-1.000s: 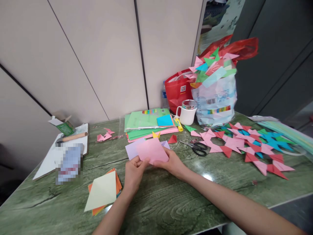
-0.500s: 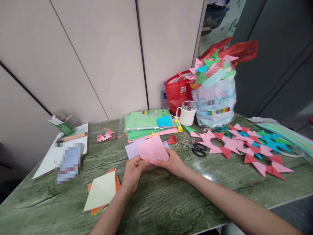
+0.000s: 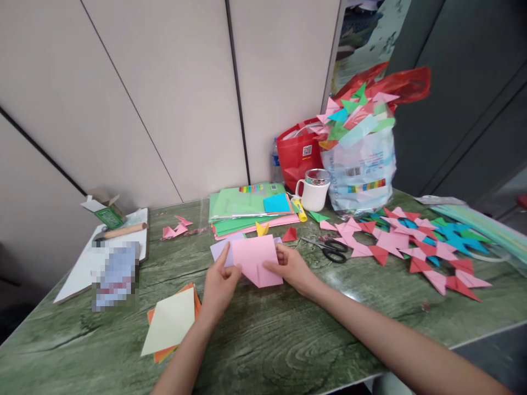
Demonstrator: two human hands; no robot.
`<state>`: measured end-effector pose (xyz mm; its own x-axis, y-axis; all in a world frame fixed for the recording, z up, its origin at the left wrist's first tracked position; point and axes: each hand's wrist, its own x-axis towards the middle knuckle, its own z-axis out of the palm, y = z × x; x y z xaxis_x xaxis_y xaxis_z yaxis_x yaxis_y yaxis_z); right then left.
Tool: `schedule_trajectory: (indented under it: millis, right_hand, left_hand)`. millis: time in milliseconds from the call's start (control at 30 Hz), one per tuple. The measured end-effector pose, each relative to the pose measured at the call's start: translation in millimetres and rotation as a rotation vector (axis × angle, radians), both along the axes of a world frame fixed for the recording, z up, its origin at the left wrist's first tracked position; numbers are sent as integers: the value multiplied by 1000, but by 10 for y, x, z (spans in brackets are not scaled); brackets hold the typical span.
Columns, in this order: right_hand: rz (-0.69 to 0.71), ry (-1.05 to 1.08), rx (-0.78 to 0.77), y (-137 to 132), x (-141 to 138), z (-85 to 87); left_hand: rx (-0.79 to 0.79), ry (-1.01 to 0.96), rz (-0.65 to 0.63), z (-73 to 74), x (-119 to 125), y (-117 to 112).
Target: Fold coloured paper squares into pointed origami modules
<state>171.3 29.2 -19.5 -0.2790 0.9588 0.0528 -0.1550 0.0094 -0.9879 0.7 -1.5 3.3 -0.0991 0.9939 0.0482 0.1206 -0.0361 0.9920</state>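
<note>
A pink sheet of paper (image 3: pixel 256 253) with a folded lower corner is between my two hands, just above the table. My left hand (image 3: pixel 220 282) has its thumb at the paper's left edge, the index finger stretched upward along it. My right hand (image 3: pixel 293 269) pinches the right edge between thumb and fingers. Behind the pink sheet lies purple paper (image 3: pixel 219 252), partly hidden. A small yellow folded piece (image 3: pixel 262 228) and a red folded piece (image 3: pixel 290 234) lie just beyond. Scissors with black handles (image 3: pixel 334 251) rest to the right.
Cream and orange sheets (image 3: pixel 171 321) lie at the left front. A white board (image 3: pixel 78 274) holds a hammer (image 3: pixel 121 232). Coloured paper packs (image 3: pixel 247 203), a white mug (image 3: pixel 314 189) and a full bag (image 3: pixel 362 170) stand at the back. Joined folded pieces (image 3: pixel 395 241) spread over the right.
The pink sheet has turned from tilted to nearly level, and its folded lower part now shows. My left index finger has straightened upward; my right fingers have moved along the right edge.
</note>
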Motion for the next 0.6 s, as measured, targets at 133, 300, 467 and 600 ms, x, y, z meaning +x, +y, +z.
schedule_trajectory:
  millis: [133,300,467,600]
  right_hand:
    - [-70,72,-54,20,-3,-50]
    - [-110,133,-6,-15,-37,-69]
    - [-62,101,67,-32,-44,-36]
    - [6,-36,115,-38,-40,-3]
  left_hand:
    - [78,18,-25,53,75,-35]
    - [96,55,-115,22,118,-71]
    - [103,116,-64,-32,73,-28]
    - [45,-43,91,-35,40,14]
